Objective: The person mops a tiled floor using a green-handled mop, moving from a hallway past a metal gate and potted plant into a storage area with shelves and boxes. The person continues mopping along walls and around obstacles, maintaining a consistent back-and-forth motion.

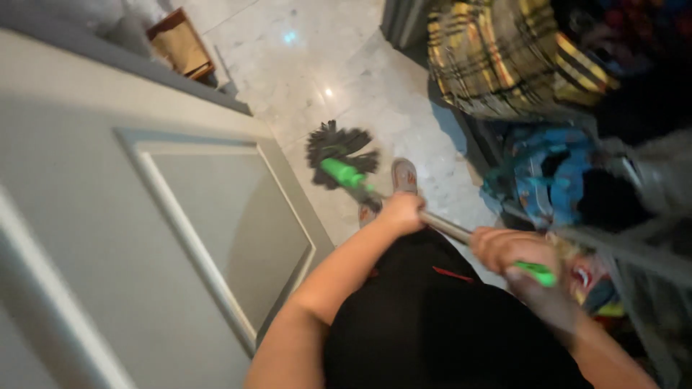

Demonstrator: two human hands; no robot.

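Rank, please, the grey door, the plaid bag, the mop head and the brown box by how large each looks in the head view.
1. Grey door, though nearest the camera.
2. Plaid bag.
3. Mop head and brown box look alike; unranked.

Single head-worn view, steeply downward (close over hands) toward floor [303, 65]

The mop [375, 189] lay across the middle, its head on the floor [339, 57] ahead of 2 feet. A door [130, 238] stood left; piled bags [548, 108] crowded the right. A box [182, 45] sat far behind the door.
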